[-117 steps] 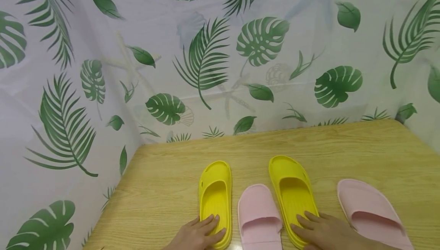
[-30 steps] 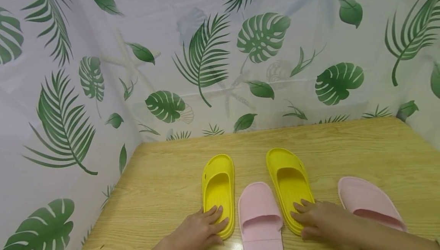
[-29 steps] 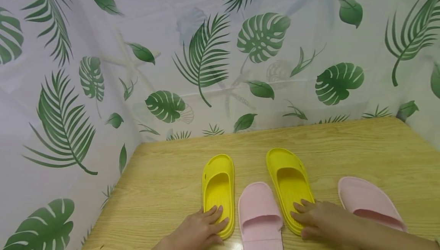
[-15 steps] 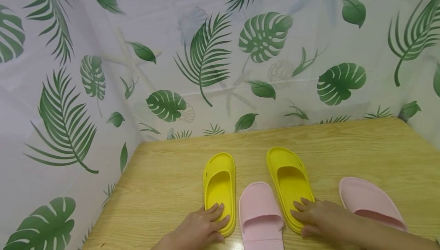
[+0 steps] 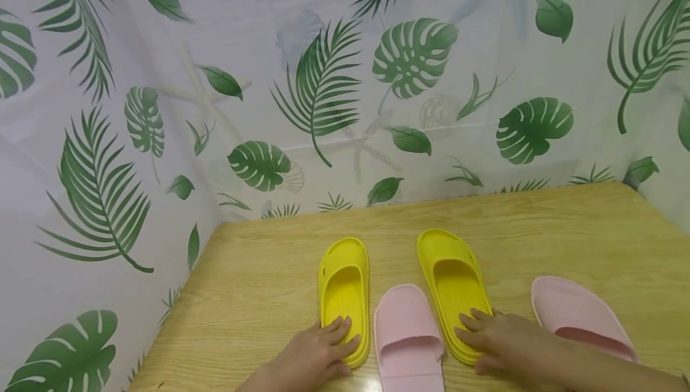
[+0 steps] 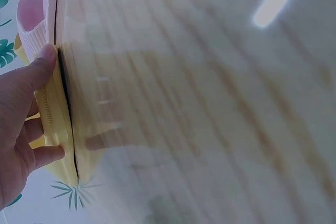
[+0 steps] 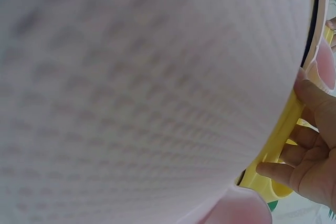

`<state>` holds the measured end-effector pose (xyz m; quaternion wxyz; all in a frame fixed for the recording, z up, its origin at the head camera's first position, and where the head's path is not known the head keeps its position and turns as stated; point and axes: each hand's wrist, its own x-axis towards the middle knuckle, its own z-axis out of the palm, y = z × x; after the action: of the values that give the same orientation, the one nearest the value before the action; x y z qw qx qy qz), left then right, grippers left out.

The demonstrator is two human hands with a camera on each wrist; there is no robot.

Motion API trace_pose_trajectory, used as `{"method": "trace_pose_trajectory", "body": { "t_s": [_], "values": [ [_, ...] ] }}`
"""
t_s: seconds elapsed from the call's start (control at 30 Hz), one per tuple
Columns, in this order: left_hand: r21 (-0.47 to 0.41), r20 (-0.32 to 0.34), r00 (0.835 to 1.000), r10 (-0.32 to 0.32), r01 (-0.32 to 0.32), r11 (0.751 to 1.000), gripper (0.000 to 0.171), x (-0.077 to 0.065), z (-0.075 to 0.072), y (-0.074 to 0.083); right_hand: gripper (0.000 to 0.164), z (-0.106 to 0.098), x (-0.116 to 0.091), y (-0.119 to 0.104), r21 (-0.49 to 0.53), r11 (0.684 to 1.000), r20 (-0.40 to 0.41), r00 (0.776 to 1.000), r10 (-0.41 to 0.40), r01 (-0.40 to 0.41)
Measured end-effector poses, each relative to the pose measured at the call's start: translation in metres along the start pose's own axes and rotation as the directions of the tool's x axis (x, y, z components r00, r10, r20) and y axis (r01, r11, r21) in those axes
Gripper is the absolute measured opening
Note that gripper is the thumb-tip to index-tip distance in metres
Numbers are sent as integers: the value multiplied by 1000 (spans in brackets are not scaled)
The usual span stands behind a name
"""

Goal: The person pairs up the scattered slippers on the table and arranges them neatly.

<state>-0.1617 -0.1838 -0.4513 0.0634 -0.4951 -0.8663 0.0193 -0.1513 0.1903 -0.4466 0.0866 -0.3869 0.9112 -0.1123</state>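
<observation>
Two yellow slippers lie toes away on the wooden tabletop. My left hand (image 5: 318, 350) grips the heel end of the left yellow slipper (image 5: 345, 254); in the left wrist view the thumb and little finger sit at the rim of that slipper (image 6: 56, 114), other fingers reaching inside. My right hand (image 5: 504, 338) holds the heel of the right yellow slipper (image 5: 444, 248) likewise, its thumb and little finger at the edge in the right wrist view. Between them lies a pink slipper (image 5: 405, 314). Another pink slipper (image 5: 574, 305) is at the right, its heel hidden by my right forearm.
The wood-grain tabletop (image 5: 248, 296) reaches back to a white leaf-print cloth (image 5: 334, 182), which also rises along the left and right sides. A pale, dimpled slipper surface (image 7: 131, 93) fills much of the right wrist view.
Compared with about four seconds ago, both yellow slippers have slid slightly away from me, with my hands at their heels. The pink slippers stay put. Over the last second hardly anything moves.
</observation>
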Motion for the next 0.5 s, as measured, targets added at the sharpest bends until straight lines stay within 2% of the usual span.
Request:
{"method": "trace_pose_trajectory", "body": {
  "t_s": [0.17,0.5],
  "values": [
    [9,-16,1000,3,-3,1000,48,1,-1,-1,56,-2,1,0,6,1000,4,1000,9,-9],
    [-42,22,1000,-5,6,999,47,2,-2,-3,53,-4,5,3,-5,1000,-15,1000,0,-1]
  ]
}}
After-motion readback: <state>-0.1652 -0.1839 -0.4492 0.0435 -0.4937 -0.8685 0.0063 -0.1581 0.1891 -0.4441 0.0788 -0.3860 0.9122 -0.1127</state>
